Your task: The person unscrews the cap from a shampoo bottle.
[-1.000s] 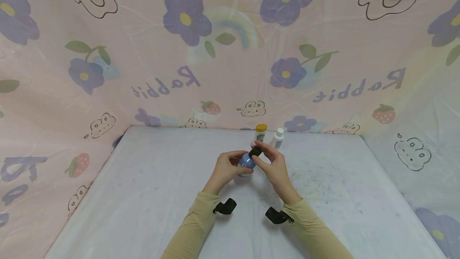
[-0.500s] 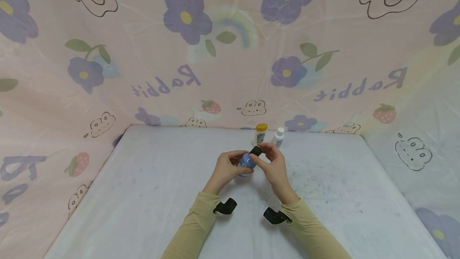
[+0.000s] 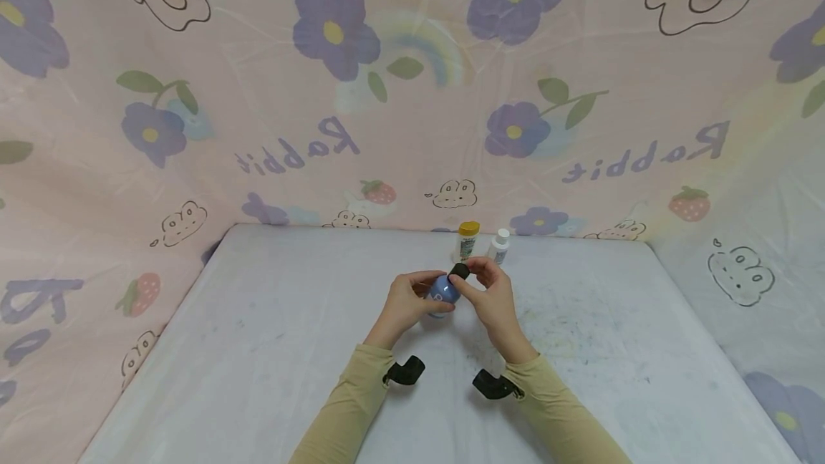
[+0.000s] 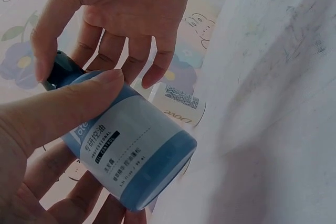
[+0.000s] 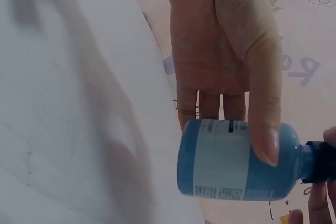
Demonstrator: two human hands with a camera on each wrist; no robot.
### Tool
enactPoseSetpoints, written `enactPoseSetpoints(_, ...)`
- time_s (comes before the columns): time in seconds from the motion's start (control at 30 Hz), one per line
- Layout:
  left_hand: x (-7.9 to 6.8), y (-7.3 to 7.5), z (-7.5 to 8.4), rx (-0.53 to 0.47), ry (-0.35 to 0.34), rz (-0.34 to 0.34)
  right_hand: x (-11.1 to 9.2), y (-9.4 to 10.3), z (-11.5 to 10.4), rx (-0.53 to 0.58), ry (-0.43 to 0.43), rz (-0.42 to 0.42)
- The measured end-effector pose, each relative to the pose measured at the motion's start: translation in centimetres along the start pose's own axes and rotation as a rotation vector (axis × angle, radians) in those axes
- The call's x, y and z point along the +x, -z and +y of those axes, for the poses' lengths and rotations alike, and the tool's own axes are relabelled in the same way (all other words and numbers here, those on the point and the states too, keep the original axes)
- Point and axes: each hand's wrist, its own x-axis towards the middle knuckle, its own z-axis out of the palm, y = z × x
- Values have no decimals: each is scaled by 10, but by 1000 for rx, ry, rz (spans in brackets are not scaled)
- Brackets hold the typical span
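A small blue shampoo bottle (image 3: 442, 289) with a pale label is held above the table, tilted, its black cap (image 3: 459, 273) pointing up and away to the right in the head view. My left hand (image 3: 406, 303) grips the bottle's body, thumb across its shoulder in the left wrist view. With thumb and fingertips, my right hand (image 3: 493, 297) pinches the cap. A short stretch of blue neck (image 5: 304, 162) shows between body and cap in the right wrist view. The other fingers of the right hand (image 4: 134, 14) are spread beyond the bottle in the left wrist view.
Behind the hands stand a white bottle with a yellow cap (image 3: 467, 238) and a white bottle with a white cap (image 3: 499, 246). The white-covered table (image 3: 290, 378) meets a patterned pink curtain (image 3: 412, 156) at the back and sides. Black camera mounts (image 3: 406, 371) hang at both wrists.
The right hand's fingers have shifted on the cap, and its wrist has moved slightly left. The left hand keeps the bottle in nearly the same place.
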Motion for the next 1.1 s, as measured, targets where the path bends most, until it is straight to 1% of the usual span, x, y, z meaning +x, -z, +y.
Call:
enactPoseSetpoints(0.1,0,0,0,-2,4,-2,-1,1,0,-9,-3,-19)
enactPoseSetpoints(0.23,-1,0,-1,-1,12,-1,-2,2,-1,-8,16,-43)
enactPoseSetpoints(0.63,-1,1,1,8,27,16,-3,5,1,43,76,-117)
enactPoseSetpoints(0.83,-1,1,1,8,22,17,-2,8,-3,42,42,-105)
enactPoseSetpoints(1.03,-1,-1,0,0,9,9,-10,4,-25,5,7,-85)
enactPoseSetpoints(1.1,-1,-1,0,-9,10,7,-12,2,-28,2,-7,-74)
